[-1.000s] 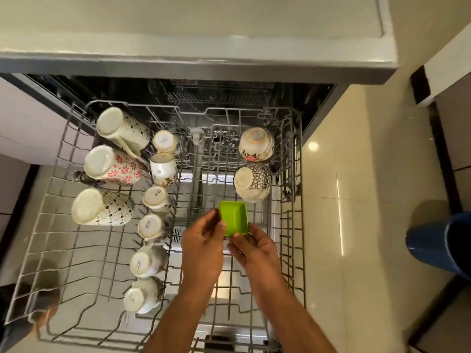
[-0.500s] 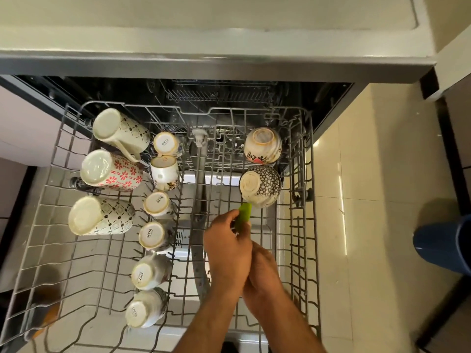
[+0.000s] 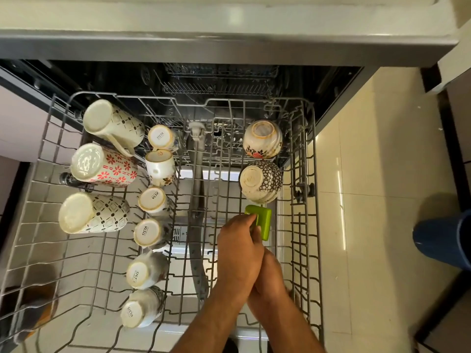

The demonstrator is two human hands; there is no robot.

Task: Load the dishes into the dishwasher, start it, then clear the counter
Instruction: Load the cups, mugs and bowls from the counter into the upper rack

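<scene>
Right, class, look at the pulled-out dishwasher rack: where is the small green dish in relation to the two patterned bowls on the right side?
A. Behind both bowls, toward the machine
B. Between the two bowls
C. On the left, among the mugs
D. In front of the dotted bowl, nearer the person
D: the green dish, held in the left hand, sits just in front of the dotted bowl, with the floral bowl further back.

Warm, even indoor light, glare streaks on floor tiles (image 3: 341,189), wide-angle edge bending.

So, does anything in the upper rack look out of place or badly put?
Nothing stands out. The mugs on the left, the small cups in the middle row and the two bowls on the right all sit upside down or tilted. The green dish is held on edge by the left hand.
</scene>
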